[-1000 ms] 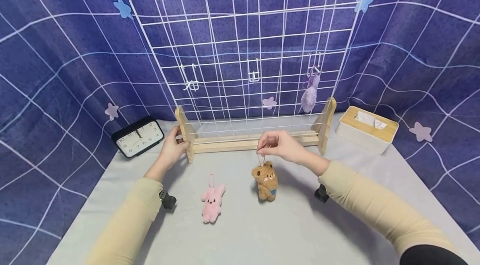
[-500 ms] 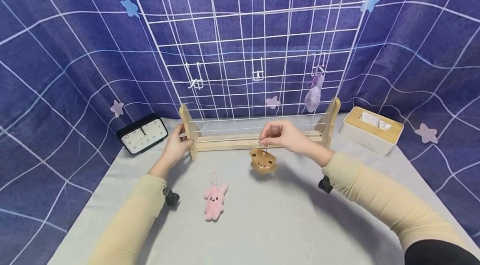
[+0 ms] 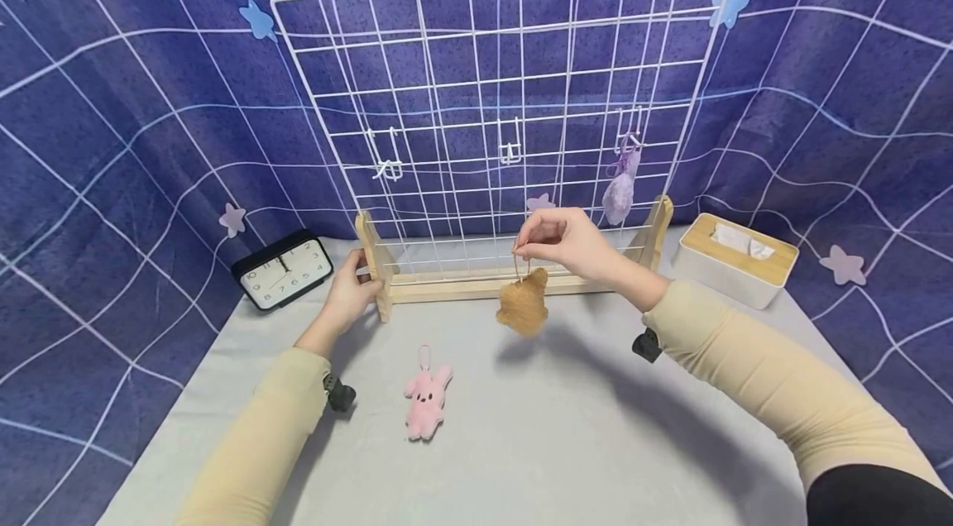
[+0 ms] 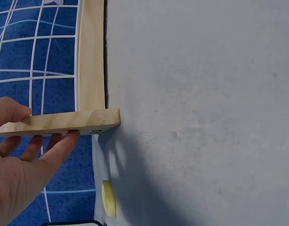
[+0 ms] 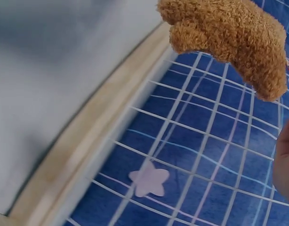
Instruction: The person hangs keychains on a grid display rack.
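My right hand (image 3: 569,243) pinches the thin loop of a brown plush bear charm (image 3: 524,304), which hangs clear of the table, its plain furry back showing in the head view. In the right wrist view the bear (image 5: 229,37) hangs before the wire grid (image 5: 201,141). My left hand (image 3: 350,288) grips the left wooden foot (image 4: 60,122) of the grid stand, thumb on one face and fingers on the other. A pink plush bunny charm (image 3: 426,402) lies on the table between the arms. A purple plush charm (image 3: 619,193) hangs from the grid's right hook.
The white wire grid (image 3: 476,81) stands upright at the back. A bare left hook (image 3: 389,169) and middle hook (image 3: 510,152) are on it. A black alarm clock (image 3: 286,271) sits at the left, a tissue box (image 3: 737,260) at the right.
My right hand has lifted the bear charm up from the table, and the bear has swung and turned from its face to its back. The left hand keeps its grip on the stand.
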Available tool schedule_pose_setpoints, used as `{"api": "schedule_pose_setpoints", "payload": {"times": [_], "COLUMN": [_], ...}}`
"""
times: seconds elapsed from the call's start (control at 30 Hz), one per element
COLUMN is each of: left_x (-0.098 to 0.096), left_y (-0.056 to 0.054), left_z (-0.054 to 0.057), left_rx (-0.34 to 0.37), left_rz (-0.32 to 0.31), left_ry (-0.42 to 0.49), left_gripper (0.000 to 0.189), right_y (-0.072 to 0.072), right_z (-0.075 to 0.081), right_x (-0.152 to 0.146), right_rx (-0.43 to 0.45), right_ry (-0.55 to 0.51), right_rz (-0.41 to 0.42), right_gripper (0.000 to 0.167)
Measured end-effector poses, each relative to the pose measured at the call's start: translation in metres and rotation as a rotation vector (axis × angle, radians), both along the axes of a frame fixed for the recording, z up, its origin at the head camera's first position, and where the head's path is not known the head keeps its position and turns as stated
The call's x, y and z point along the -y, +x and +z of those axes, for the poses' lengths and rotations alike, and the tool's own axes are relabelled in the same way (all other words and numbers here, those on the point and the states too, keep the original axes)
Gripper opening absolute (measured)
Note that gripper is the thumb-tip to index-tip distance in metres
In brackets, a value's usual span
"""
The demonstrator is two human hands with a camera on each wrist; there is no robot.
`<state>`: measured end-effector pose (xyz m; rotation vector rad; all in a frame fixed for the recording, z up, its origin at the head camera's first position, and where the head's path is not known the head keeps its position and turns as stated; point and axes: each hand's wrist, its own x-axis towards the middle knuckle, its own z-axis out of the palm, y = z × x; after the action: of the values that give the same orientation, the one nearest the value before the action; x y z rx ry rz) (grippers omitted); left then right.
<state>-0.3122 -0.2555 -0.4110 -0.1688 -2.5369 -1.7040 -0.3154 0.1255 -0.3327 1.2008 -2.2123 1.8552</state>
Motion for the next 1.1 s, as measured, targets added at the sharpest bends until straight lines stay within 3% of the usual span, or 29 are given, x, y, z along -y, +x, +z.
{"api": "schedule_pose_setpoints", "payload": {"times": [0.27,0.53,0.77,1.1], "left_x": [0.000,0.001,0.001,-0.003], "left_y": [0.003,0.001,0.001,0.006], "left_z": [0.002,-0.001,0.000,0.004], "left_rx": [-0.009,-0.014,-0.017,-0.004], "left_rz": [0.002,-0.003,-0.003,0.003], "left_ry": [-0.007,-0.014,-0.013,0.005], "left_gripper": [0.060,0.061,0.060,0.060], "right_y": [-0.003,-0.008,-0.014,-0.017], "right_z": [0.024,0.038,0.052,0.067], "right_x": [0.006,0.009,0.009,0.014], "right_rx": [-0.038,-0.123,-0.141,-0.214], "right_ry": [-0.049,-0.134,-0.217,-0.258], "right_rz": [-0.052,-0.126,-0.166,-0.224], "right_gripper": [0.009,0.011,0.010,0.011]}}
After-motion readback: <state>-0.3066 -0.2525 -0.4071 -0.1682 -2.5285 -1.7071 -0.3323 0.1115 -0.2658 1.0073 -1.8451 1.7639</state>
